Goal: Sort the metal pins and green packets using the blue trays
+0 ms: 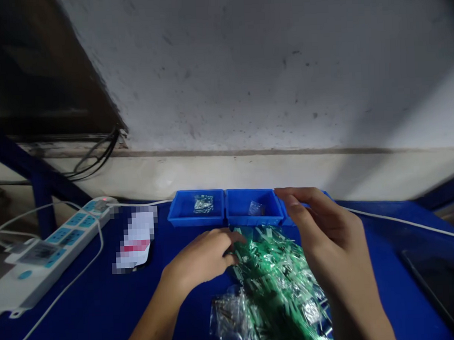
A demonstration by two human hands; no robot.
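Observation:
At the left edge of a heap of green-tinted clear plastic packets (277, 278), my left hand (210, 256) has its fingers curled and its fingertips against the packets. Whatever lies between these fingertips is hidden. My right hand (332, 223) is raised over the heap's right side, in front of the right-hand blue bin (287, 218). Its thumb and fingers are closed in a pinch, and I cannot make out anything in it. The middle blue bin (255, 220) holds a small clear packet (256, 208). Several small clear packets (203, 204) lie in the left blue bin (197, 221).
Clear bags with brownish metal pieces (229, 312) lie at the heap's near left. A white power strip (39, 271) with cables and a blurred-out flat object (135, 239) are on the left. A dark flat object (435, 286) lies right. Behind the blue table stands a wall (246, 89).

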